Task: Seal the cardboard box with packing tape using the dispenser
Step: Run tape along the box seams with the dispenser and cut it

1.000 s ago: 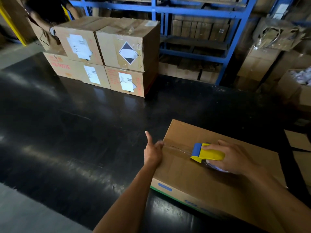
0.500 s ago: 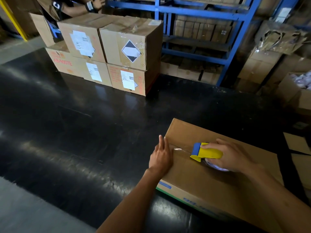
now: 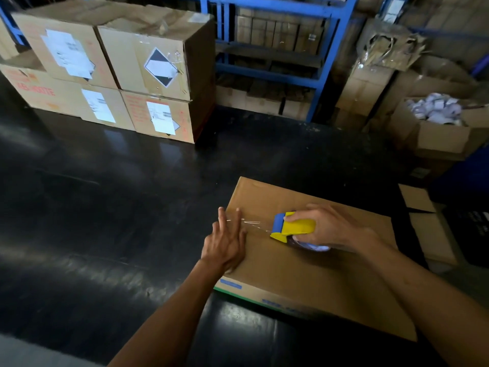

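Note:
A closed brown cardboard box (image 3: 304, 276) lies on the dark floor in front of me. My right hand (image 3: 330, 227) grips a yellow and blue tape dispenser (image 3: 292, 226) held on the box top near its middle. A strip of clear tape (image 3: 252, 224) runs from the dispenser leftward to the box's left edge. My left hand (image 3: 227, 242) lies flat on that edge, fingers spread, pressing on the tape's end.
Four labelled cardboard boxes (image 3: 119, 70) are stacked at the far left. Blue shelving (image 3: 270, 46) holding cartons stands behind. An open box of white items (image 3: 439, 120) sits at the right, with flat cardboard (image 3: 423, 218) beside my box.
My left hand went from a raised thumb at the box corner to lying flat on the tape end. The view moved closer to the stacked boxes. The dispenser has barely shifted.

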Motion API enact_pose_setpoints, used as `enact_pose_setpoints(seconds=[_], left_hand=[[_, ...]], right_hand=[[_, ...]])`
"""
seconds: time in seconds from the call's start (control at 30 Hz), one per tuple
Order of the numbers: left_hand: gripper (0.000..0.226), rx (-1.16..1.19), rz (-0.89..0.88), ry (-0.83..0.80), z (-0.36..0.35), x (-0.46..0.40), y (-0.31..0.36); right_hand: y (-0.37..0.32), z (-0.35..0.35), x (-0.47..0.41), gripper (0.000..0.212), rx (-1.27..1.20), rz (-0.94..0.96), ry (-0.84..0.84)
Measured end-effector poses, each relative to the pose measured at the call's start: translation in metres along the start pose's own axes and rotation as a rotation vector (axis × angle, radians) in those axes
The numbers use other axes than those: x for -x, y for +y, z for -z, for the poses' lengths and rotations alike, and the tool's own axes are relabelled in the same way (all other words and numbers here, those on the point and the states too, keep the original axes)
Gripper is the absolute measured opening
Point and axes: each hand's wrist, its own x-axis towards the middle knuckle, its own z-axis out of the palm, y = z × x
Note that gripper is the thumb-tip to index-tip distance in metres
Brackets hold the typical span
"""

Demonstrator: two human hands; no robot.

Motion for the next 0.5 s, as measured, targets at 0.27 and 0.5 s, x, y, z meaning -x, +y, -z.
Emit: enact_pose_setpoints(seconds=[0.27,0.5], left_hand=[[0.063,-0.122,-0.001,0.042,-0.004,-0.005,0.003],[0.069,-0.124,-0.533,-0.026,-0.058,-0.002,0.095]], right_hand=[[0.055,0.008,0.070,0.059,0.075,-0.173,-0.047],[0.041,0.014,0.068,0.053,0.016,-0.192,-0.049]])
